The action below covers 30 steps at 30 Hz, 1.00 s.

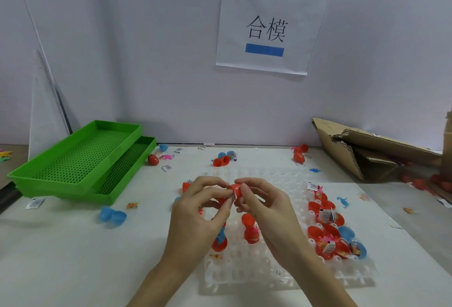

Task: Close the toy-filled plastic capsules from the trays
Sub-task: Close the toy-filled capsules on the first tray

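Note:
Both hands meet above a clear plastic tray (281,272) and hold one red capsule (237,188). My right hand (266,206) grips its upper half with thumb and fingers. My left hand (195,211) pinches the lower half and a small paper slip at the seam; that half is mostly hidden by my fingers. Several open red capsules with toys and slips (325,231) stand in the tray's right side, with a blue one (358,249) at its right edge. Two more open red capsules (250,228) sit in the tray under my hands.
Two stacked green mesh trays (80,160) lie at the left. An open blue capsule (112,216) lies in front of them. Loose red and blue capsules (223,160), small toys and slips are scattered at the back. A torn cardboard box (367,150) stands at the right.

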Each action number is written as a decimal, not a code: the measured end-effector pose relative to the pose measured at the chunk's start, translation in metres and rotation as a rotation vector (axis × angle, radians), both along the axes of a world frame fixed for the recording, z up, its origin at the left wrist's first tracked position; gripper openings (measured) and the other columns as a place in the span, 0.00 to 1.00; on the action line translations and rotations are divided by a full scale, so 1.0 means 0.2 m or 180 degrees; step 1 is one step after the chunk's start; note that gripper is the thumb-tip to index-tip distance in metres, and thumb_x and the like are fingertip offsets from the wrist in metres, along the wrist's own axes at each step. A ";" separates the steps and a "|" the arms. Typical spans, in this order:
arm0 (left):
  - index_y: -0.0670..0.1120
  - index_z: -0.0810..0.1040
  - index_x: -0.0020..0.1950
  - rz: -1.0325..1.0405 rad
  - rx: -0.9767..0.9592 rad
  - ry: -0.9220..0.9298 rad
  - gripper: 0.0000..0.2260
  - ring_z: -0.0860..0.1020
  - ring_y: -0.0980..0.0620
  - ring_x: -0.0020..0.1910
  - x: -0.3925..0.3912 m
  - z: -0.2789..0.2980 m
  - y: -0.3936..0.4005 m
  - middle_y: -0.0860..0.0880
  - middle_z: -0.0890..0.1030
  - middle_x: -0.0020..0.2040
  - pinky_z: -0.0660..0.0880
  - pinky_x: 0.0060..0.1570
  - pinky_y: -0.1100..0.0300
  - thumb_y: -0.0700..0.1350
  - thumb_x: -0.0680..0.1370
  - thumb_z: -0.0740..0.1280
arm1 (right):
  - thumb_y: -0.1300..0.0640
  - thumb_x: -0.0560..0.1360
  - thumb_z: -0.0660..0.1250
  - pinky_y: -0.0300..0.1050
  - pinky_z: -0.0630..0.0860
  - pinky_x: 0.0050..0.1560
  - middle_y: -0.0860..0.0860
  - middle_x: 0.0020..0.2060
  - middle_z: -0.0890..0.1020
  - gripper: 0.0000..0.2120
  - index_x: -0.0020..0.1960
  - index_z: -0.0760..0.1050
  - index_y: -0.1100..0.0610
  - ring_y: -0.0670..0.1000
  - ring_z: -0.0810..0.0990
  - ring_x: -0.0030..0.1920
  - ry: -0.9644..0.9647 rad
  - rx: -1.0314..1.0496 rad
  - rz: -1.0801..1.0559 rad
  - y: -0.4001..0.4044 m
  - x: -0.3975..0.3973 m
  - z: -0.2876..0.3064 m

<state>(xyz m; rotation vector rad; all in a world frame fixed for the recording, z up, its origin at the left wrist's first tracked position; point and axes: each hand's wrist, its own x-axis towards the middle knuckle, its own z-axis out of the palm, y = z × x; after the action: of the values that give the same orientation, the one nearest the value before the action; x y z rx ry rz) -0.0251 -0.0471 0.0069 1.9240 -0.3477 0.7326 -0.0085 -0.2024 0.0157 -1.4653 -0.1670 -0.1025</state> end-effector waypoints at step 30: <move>0.53 0.86 0.53 -0.0501 -0.1202 0.0694 0.10 0.86 0.56 0.52 0.01 0.03 0.03 0.59 0.87 0.48 0.81 0.52 0.66 0.51 0.72 0.74 | 0.49 0.75 0.72 0.41 0.83 0.45 0.49 0.46 0.86 0.11 0.54 0.82 0.52 0.53 0.87 0.46 -0.0536 -0.0159 -0.0108 0.02 -0.02 0.01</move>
<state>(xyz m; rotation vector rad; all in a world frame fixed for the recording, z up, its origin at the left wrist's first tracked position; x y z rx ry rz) -0.0237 -0.0419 0.0128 1.5789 -0.2046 0.4425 -0.0120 -0.1978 0.0182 -1.5094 -0.2835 -0.2512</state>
